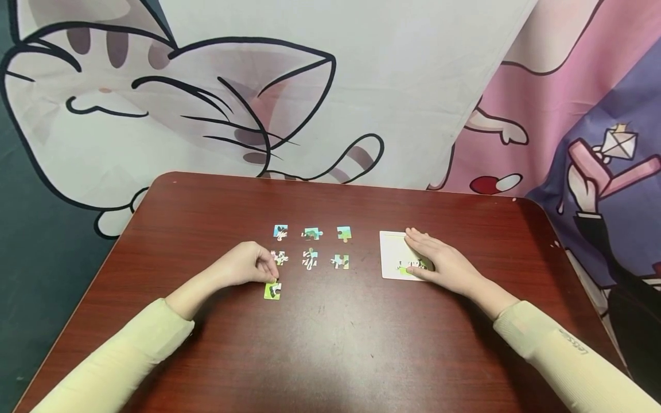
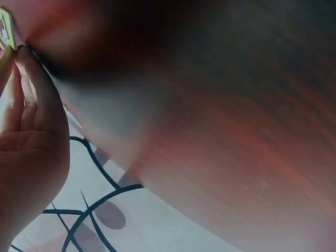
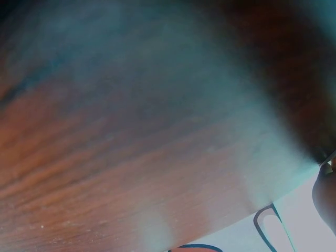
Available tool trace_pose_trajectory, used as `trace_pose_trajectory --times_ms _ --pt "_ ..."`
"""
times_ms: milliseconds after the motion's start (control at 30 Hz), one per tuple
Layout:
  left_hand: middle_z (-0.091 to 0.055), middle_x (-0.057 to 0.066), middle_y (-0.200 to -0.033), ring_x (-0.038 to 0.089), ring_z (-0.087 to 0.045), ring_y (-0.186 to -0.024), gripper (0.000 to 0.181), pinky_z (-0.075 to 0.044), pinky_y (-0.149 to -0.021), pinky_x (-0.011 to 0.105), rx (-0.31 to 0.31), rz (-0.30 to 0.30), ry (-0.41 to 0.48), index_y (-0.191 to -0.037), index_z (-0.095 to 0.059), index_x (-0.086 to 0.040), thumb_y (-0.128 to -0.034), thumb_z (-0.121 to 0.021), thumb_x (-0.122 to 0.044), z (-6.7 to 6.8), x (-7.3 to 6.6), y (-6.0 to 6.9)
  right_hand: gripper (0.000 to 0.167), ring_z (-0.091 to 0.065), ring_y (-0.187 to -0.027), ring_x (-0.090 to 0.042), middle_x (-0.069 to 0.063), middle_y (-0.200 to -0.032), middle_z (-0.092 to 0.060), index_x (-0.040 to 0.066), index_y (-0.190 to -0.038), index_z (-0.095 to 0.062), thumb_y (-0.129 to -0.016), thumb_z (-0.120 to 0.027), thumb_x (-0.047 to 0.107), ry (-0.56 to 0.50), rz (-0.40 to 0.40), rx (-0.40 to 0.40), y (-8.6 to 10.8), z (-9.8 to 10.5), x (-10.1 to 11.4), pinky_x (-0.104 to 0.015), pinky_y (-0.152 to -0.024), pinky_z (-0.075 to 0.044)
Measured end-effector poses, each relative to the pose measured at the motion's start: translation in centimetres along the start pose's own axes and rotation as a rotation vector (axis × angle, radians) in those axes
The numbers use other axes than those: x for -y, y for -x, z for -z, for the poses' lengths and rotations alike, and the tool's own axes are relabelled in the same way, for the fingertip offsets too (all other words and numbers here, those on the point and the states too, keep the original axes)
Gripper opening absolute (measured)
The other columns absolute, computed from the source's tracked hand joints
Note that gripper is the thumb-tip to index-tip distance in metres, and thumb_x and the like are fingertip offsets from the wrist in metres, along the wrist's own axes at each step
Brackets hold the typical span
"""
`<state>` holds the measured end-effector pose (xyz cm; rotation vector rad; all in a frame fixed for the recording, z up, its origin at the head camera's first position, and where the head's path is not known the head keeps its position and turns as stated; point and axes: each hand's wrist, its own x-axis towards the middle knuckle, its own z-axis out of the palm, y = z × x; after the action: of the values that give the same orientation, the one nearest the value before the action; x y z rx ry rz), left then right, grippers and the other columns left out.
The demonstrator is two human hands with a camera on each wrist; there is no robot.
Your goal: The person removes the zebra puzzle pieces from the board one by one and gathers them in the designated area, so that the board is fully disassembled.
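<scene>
In the head view my left hand (image 1: 247, 265) pinches the edge of a green jigsaw piece (image 1: 272, 291) at the lower left of a group of loose pieces. The left wrist view shows this same jigsaw piece (image 2: 8, 30) held between thumb and fingertip. Just above it lies a whitish-pink jigsaw piece (image 1: 280, 258), partly behind the fingers. My right hand (image 1: 445, 261) rests with fairly straight fingers on the right part of a white square puzzle board (image 1: 392, 252). Green print shows near the board's lower edge; the hand hides some of it. Only a sliver of the right hand (image 3: 326, 191) enters the right wrist view.
Several other jigsaw pieces lie spaced apart in two rows, among them a blue-topped piece (image 1: 280, 231), a green-and-blue corner piece (image 1: 343, 233) and a piece at the lower right (image 1: 341, 261). All lie on a reddish-brown table (image 1: 330, 344). Behind its far edge hangs a cartoon-cat curtain (image 1: 403, 86).
</scene>
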<state>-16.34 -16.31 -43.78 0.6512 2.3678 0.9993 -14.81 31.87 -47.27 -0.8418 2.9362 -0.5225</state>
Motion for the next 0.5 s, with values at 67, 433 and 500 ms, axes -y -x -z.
trace_pose_trajectory --times_ms 67,433,500 --pt "-0.076 0.0 -0.072 0.003 -0.065 -0.065 0.005 -0.053 -0.065 0.021 -0.007 -0.011 -0.011 -0.082 -0.081 -0.006 -0.0854 -0.083 -0.002 -0.09 0.16 -0.01 0.079 -0.043 -0.155 -0.035 -0.014 -0.168 -0.043 0.007 -0.16 -0.047 -0.094 -0.081 0.035 0.003 0.005 -0.004 0.06 0.01 0.01 -0.052 -0.127 -0.033" --pt "-0.079 0.003 -0.077 0.005 -0.068 -0.069 0.003 -0.056 -0.068 0.02 -0.031 -0.017 -0.01 -0.087 -0.08 0.0 -0.0846 -0.081 -0.001 0.18 0.47 0.2 0.079 -0.043 -0.155 -0.037 -0.017 -0.167 -0.044 0.004 -0.158 -0.048 -0.093 -0.082 0.032 -0.001 0.026 -0.014 -0.01 0.11 0.09 -0.048 -0.129 -0.031" --pt "-0.08 0.004 -0.078 0.006 -0.07 -0.07 0.003 -0.056 -0.068 0.02 -0.036 -0.018 -0.001 -0.088 -0.081 -0.001 -0.0843 -0.081 -0.001 0.09 0.52 0.2 0.078 -0.043 -0.155 -0.037 -0.017 -0.167 -0.044 0.003 -0.158 -0.048 -0.093 -0.082 0.032 0.003 0.026 -0.011 0.0 0.17 0.08 -0.048 -0.129 -0.031"
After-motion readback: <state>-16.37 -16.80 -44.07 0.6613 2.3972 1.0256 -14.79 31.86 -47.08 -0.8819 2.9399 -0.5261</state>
